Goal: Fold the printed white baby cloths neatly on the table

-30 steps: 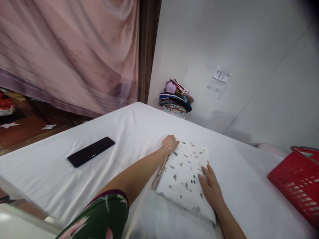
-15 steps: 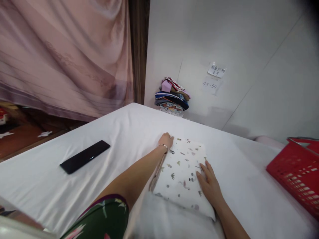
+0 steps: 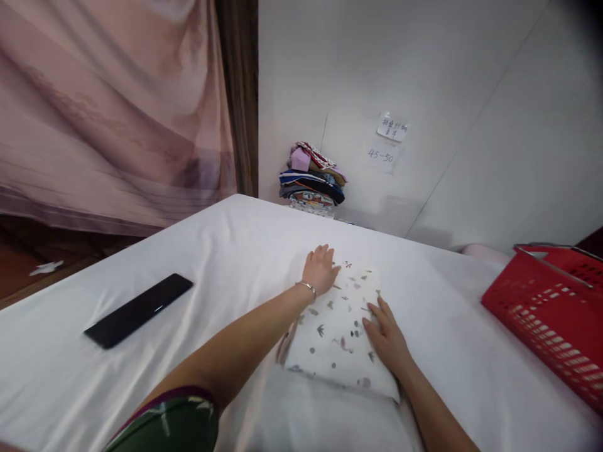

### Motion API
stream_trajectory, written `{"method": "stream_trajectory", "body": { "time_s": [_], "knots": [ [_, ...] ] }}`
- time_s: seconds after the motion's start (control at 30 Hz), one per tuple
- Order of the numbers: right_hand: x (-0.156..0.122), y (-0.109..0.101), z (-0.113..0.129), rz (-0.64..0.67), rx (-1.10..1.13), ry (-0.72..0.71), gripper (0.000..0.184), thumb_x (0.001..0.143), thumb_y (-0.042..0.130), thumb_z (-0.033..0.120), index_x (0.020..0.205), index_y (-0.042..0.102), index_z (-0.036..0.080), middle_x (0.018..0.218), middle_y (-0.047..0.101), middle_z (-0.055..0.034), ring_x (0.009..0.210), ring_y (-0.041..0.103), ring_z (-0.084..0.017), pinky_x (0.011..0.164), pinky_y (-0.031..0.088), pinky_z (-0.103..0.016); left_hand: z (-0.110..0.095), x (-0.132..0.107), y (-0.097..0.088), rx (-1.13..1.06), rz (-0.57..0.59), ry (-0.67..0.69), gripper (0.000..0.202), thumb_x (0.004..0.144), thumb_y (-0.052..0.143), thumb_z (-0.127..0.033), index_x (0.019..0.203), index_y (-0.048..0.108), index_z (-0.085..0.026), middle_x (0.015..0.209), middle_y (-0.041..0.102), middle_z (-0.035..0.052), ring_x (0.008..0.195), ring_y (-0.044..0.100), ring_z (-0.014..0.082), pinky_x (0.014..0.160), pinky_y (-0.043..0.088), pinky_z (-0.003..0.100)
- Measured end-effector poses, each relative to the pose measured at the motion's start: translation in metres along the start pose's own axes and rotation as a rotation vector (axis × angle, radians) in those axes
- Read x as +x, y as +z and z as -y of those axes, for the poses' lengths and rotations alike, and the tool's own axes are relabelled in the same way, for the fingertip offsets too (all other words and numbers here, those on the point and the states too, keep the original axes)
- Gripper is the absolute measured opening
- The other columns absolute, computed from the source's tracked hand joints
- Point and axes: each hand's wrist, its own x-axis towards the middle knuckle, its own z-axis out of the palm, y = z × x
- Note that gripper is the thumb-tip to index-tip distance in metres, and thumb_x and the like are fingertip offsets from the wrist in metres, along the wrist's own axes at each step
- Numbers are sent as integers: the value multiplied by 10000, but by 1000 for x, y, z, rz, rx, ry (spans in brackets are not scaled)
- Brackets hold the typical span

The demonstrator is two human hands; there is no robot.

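L. hand & r. hand, fingers spread, rest on folded print cloth, white-draped counter; red basket at rt.

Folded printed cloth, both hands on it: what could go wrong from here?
The left hand lies over the far left part of the printed cloth; a sideways push might wrinkle its top layer.

The right hand rests near the right edge, so uneven pressure could skew the layers.

The white table cover is creased and could bunch up if dragged.
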Motion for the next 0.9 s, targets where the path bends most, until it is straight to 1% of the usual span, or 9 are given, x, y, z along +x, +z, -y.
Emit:
{"method": "stream_trajectory", "body": {
  "time_s": [0.07, 0.13, 0.3, 0.47, 0.57, 0.63, 0.73, 0.83, 0.9],
  "knots": [
    [-1, 1, -1, 14, -19, -8, 456, 802, 473, 430, 1165, 554, 164, 1393, 329, -100, 1288, 277, -261, 1036, 293, -466, -6, -13, 3, 29, 105, 18, 626, 796, 411, -503, 1335, 304, -203, 1452, 211, 68, 1342, 85, 250, 1082, 76, 408],
    [-3, 2, -3, 44, -37, -22, 469, 816, 454, 435, 1188, 534, 162, 1403, 309, -97, 1299, 252, -254, 1040, 285, -466, -5, -24, 7, 50, 179, -43, 691, 789, 364, -556, 1358, 276, -175, 1464, 159, 81, 1345, 46, 267, 1079, 57, 437],
    [1, -9, -1, 124, -121, -58, 493, 829, 430, 444, 1242, 485, 180, 1407, 305, -95, 1305, 235, -255, 1031, 288, -481, 11, -32, 15, 83, 160, -112, 767, 791, 246, -623, 1386, 217, -139, 1476, 60, 84, 1347, -24, 256, 1076, 29, 448],
    [36, -27, 42, 62, -236, -218, 509, 851, 400, 404, 1330, 365, 236, 1425, 271, -71, 1318, 187, -277, 1018, 263, -513, 13, -29, 20, 88, 157, -125, 794, 779, 246, -651, 1388, 213, -143, 1476, 68, 86, 1347, -19, 255, 1071, 50, 446],
    [68, -18, 60, 103, -295, -297, 537, 866, 357, 446, 1353, 317, 223, 1438, 238, -72, 1331, 144, -258, 1040, 197, -494, 15, -29, 23, 79, 137, -119, 804, 777, 239, -661, 1387, 209, -139, 1475, 79, 92, 1348, 5, 254, 1068, 85, 439],
    [88, -4, 58, 184, -355, -264, 602, 857, 345, 498, 1360, 301, 170, 1445, 207, -102, 1337, 107, -252, 1055, 123, -483, 18, -29, 25, 71, 128, -126, 797, 780, 243, -657, 1388, 200, -143, 1475, 86, 89, 1348, 20, 251, 1065, 113, 428],
    [109, 16, 38, 304, -425, -119, 674, 844, 311, 559, 1356, 300, 120, 1441, 201, -136, 1334, 110, -261, 1049, 63, -496, 21, -29, 27, 59, 128, -139, 775, 789, 253, -638, 1389, 188, -152, 1477, 87, 74, 1348, 31, 238, 1065, 134, 413],
    [117, 26, 20, 325, -435, -81, 700, 841, 266, 589, 1367, 274, 129, 1448, 182, -122, 1336, 95, -253, 1044, 42, -504, 22, -28, 28, 55, 125, -144, 764, 793, 270, -623, 1389, 182, -153, 1477, 89, 69, 1348, 38, 231, 1066, 136, 405],
    [118, 25, 19, 319, -424, -89, 700, 840, 256, 594, 1369, 269, 136, 1452, 173, -114, 1339, 82, -248, 1044, 38, -500, 21, -28, 29, 58, 120, -146, 762, 793, 281, -616, 1389, 184, -152, 1476, 93, 70, 1348, 45, 231, 1067, 134, 404]
  ]
}}
